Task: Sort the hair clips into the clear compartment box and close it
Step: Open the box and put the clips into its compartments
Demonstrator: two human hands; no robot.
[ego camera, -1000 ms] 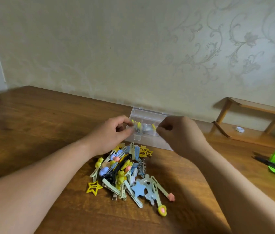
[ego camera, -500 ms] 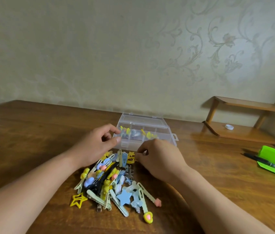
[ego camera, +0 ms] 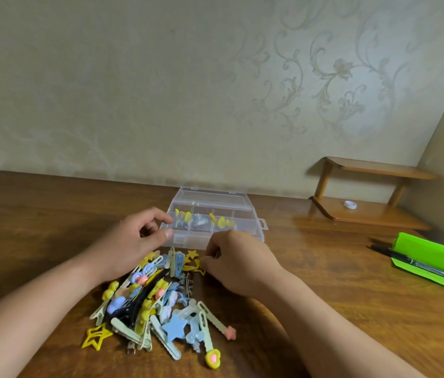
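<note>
The clear compartment box (ego camera: 245, 227) stands open on the wooden table, its lid tipped back. Yellow and blue clips (ego camera: 197, 221) lie in its near compartments. A heap of hair clips (ego camera: 155, 304) in yellow, blue, green and black lies in front of the box. My left hand (ego camera: 133, 244) curls at the box's left front corner, forefinger and thumb against the plastic. My right hand (ego camera: 237, 263) is down at the far edge of the heap. Its curled fingers close on a yellow star clip (ego camera: 194, 264), and its fingertips are hidden.
A bright green case (ego camera: 431, 255) with a black pen (ego camera: 412, 264) across it lies at the right. A small wooden shelf (ego camera: 365, 211) with a white cap (ego camera: 350, 204) on it stands in the back right corner. The wall runs just behind the box.
My right hand has dropped from above the box to the far edge of the heap. The left hand has stayed at the box's left end. The view has shifted.
</note>
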